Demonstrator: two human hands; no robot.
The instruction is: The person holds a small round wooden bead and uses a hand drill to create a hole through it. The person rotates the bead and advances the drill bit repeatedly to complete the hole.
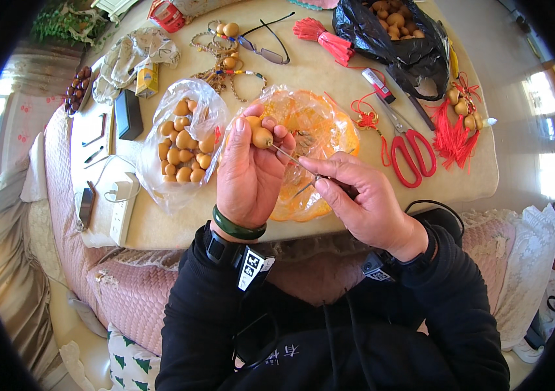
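Observation:
My left hand (248, 176), wearing a dark green bangle, grips a small tan gourd (261, 135) with its fingers curled round it. My right hand (359, 199) is closed on the dark handle of a thin metal tool (286, 153), whose shaft reaches the gourd's lower end. Beneath both hands is an orange bowl (338, 133) lined with crumpled clear plastic, holding small bits I cannot make out. A clear bag of small gourds (183, 139) lies beside my left hand.
Red-handled scissors (406, 163), a glue tube (376, 86), red tassels (456, 140), a black bag of gourds (430, 62), sunglasses (259, 49), bead strings (228, 81), a black box (127, 114) and a power strip (123, 207) lie on the cream table (472, 186).

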